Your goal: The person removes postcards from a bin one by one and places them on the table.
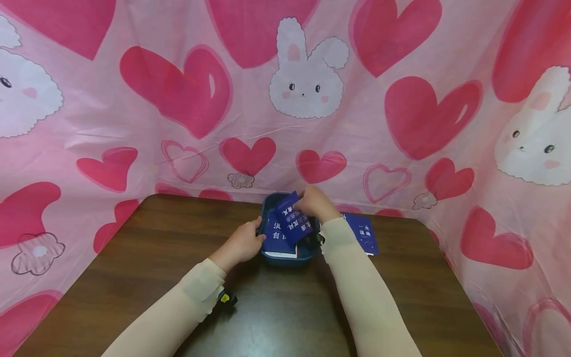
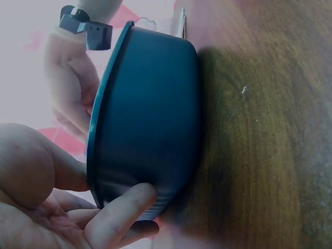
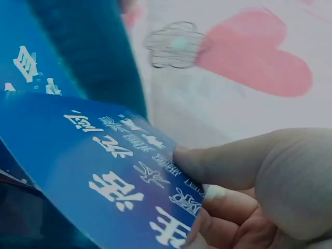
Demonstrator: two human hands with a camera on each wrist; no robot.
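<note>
A dark teal plastic basin (image 1: 291, 263) stands on the table near its back edge. My left hand (image 1: 244, 241) grips its left rim, thumb over the edge and fingers against the outer wall (image 2: 150, 104). My right hand (image 1: 314, 202) pinches a blue card (image 1: 292, 218) with white Chinese characters between thumb and fingers. That card (image 3: 104, 155) is tilted over the basin. Beneath it, another blue card (image 1: 277, 238) with white characters lies inside the basin, partly covered by the held one.
More blue printed cards (image 1: 362, 233) lie on the table just right of the basin, partly behind my right forearm. The brown wooden table (image 1: 178, 248) is bordered at the back and sides by a pink curtain (image 1: 250, 124) with hearts and rabbits.
</note>
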